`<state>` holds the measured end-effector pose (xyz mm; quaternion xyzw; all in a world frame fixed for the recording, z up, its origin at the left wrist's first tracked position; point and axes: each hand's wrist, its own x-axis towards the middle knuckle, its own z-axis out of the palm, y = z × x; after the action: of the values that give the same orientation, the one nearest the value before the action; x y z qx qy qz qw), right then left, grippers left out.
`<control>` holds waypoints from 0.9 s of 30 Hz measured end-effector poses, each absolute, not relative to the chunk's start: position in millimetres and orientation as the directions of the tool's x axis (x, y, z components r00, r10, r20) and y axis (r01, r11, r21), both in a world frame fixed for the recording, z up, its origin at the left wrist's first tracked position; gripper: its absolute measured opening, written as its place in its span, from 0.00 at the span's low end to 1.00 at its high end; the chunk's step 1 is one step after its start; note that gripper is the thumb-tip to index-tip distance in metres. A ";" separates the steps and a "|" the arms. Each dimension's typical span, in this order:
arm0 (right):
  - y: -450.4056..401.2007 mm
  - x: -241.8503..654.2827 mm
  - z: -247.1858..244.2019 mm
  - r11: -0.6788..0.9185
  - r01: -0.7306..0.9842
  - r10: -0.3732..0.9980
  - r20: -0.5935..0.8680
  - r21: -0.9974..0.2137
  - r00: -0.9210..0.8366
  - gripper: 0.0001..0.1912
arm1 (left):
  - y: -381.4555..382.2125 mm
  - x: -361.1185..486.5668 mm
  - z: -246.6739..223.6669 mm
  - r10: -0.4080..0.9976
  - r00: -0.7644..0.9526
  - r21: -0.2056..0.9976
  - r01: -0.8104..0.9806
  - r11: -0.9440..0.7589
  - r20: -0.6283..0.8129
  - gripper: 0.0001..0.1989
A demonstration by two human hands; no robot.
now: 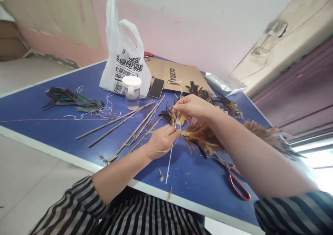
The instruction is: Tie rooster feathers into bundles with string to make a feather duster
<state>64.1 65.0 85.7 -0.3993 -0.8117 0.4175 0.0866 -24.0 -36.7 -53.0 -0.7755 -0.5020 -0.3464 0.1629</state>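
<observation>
Fingers closed, my left hand (162, 141) is at the middle of the blue table, with a thin pale string looped round it and running up to its fingertips. Just above and to the right, my right hand (191, 106) pinches something at its fingertips that is too small to make out, over a small tuft of dark and cream feathers (169, 115). A thin white stick (170, 162) slants down from between the hands toward the table's front edge. Brown feathers (204, 136) spread beneath my right forearm.
Several thin wooden sticks (140, 125) lie left of the hands. Behind stand a lidded cup (132, 93) and a white bag (122, 54), beside a phone (156, 88) and flat cardboard (182, 72). Red-handled scissors (238, 184) lie right; dark green feathers (78, 99) lie left.
</observation>
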 end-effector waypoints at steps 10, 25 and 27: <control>106.6 67.3 41.7 -0.419 0.285 0.753 -0.505 -0.862 -0.422 0.10 | -36.2 -23.2 -58.0 0.620 0.296 0.114 0.838 -0.534 0.726 0.14; 42.5 81.0 183.3 0.682 0.470 0.715 0.376 -0.560 -0.589 0.17 | -20.3 -24.5 -65.1 0.943 -0.214 0.967 0.064 -0.248 0.256 0.09; 22.5 109.6 176.9 0.712 0.413 0.647 0.304 -0.568 -0.699 0.18 | -16.3 -31.3 -61.2 0.971 -0.223 0.969 -0.207 -0.138 0.090 0.09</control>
<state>109.6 22.5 176.9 -0.2974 -0.8911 0.2354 0.2491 -31.3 -16.3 -61.2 -0.4131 -0.4620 -0.6311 -0.4665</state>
